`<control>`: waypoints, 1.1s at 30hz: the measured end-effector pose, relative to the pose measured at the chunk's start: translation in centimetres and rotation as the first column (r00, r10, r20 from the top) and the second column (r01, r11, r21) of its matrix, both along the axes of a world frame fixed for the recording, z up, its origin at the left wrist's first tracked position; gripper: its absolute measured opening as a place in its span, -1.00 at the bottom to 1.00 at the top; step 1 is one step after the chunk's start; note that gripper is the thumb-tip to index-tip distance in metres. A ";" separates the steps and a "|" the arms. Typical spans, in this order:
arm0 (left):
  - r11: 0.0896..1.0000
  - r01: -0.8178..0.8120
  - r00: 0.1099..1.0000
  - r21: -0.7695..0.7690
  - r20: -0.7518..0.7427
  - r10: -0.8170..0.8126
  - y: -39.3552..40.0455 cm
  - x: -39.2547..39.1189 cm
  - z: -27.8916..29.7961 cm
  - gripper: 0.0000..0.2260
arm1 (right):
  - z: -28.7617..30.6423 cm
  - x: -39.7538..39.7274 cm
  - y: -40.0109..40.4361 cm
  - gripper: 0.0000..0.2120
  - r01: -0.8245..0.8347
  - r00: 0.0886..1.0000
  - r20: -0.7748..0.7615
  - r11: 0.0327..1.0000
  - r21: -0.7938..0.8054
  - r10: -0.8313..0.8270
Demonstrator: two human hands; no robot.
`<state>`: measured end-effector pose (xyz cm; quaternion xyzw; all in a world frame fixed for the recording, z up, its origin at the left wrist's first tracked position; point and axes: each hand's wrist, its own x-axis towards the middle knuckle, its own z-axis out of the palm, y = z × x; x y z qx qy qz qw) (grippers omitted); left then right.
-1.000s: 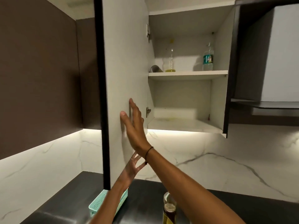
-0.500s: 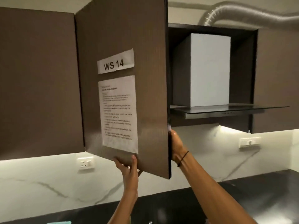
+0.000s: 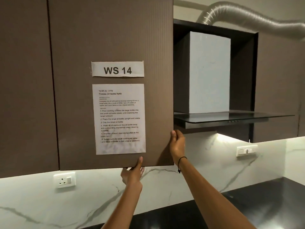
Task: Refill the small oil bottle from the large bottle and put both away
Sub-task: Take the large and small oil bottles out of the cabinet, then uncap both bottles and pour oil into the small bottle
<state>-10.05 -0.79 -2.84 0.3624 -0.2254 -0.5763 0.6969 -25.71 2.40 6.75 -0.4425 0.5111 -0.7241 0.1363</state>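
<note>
Your two hands are on the brown cabinet door (image 3: 112,38), which sits flush or very nearly flush with the door next to it. Your left hand (image 3: 132,175) holds the bottom edge from below, thumb up against the front face and the other fingers tucked behind the edge where you cannot see them. Your right hand (image 3: 177,144) grips the lower right edge, thumb on the front and fingers curled round the back. Neither hand carries a bottle.

Neither oil bottle shows anywhere in this view, so you cannot confirm from here that both are put away; they may be behind the door or down on the dark surface (image 3: 264,195) below the frame.

Judging by the grip, the closing is in its last stretch, and the main risk is to your own fingers. Those of both hands appear to lie behind the door edges, so pushing it home without sliding them out first could pinch them against the cabinet frame. Letting go too soon could leave the door ajar or let it bang shut, which might jolt whatever stands on the shelves inside.

The taped instruction sheet (image 3: 119,119) and the WS 14 label (image 3: 117,69) sit just above your left thumb; a slipping thumb could scuff or peel the paper. The range hood (image 3: 209,71) lies close beside your right hand, so mind your knuckles as you withdraw
</note>
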 end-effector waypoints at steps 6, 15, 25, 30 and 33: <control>0.997 0.076 0.957 0.011 0.281 -0.076 -5.8 1.1 -2.5 -0.23 | 0.1 -0.6 -5.2 -0.70 0.080 0.996 -0.037 0.996 -0.026 -0.081; 0.995 -0.053 0.926 0.089 0.377 0.016 -8.6 1.5 -2.1 -0.37 | -0.1 -1.4 -10.3 -0.63 0.086 0.996 -0.034 0.996 -0.029 -0.087; 1.000 -0.023 0.867 0.009 0.497 0.016 -8.6 2.0 -3.0 -0.22 | -1.9 -0.4 -12.1 -0.62 0.111 0.992 0.070 0.993 -0.048 -0.108; 0.996 0.092 0.787 -0.013 0.613 -0.065 -7.8 3.4 -4.4 -0.27 | -4.2 1.4 -11.5 -0.57 0.182 0.983 0.057 0.979 -0.091 -0.177; 0.992 0.129 0.744 0.000 0.662 -0.097 -7.7 5.7 -7.0 -0.40 | -7.1 2.4 -11.2 -0.54 0.236 0.970 0.085 0.965 -0.115 -0.228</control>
